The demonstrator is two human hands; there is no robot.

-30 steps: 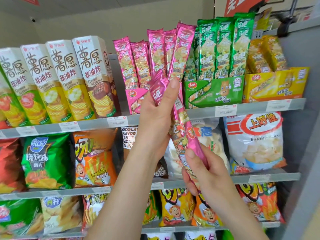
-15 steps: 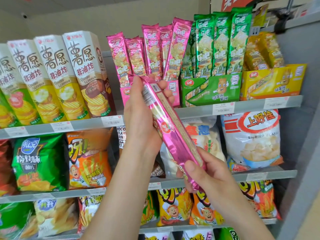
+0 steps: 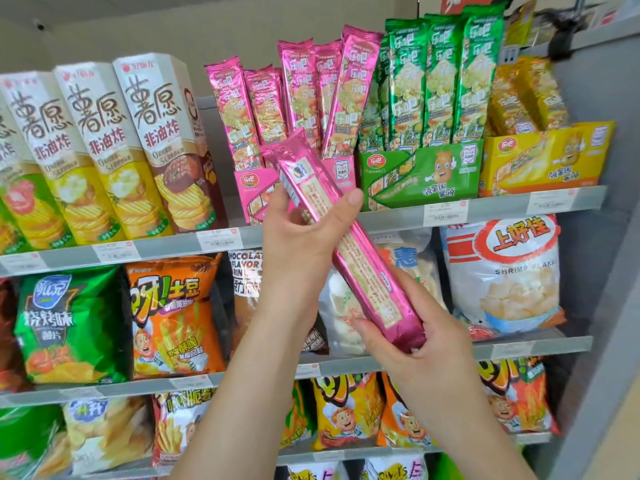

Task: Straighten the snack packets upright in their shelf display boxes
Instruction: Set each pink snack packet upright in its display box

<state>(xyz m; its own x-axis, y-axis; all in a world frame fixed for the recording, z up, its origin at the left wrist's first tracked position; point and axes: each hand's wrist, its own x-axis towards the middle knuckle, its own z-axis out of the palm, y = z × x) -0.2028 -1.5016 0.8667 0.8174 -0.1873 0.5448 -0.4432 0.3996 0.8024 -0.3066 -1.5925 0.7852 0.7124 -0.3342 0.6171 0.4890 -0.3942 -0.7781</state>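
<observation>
I'm holding the pink packet (image 3: pixel 360 261) in front of the shelves with both hands curled round it: left grip (image 3: pixel 298 233) near its top end, right grip (image 3: pixel 426 348) cupping the bottom. Its long axis slants, top end up-left toward the pink display box (image 3: pixel 250 188) — just behind the left grip. In that box the other pink packets (image 3: pixel 298 91) fan out, leaning; the green box (image 3: pixel 419 174) alongside holds its packets upright.

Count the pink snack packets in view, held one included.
6. Five packets stand in the pink display box: first, second, third, fourth, fifth, left to right. The held packet tilts between left hand and right hand. Others may hide behind.
</observation>
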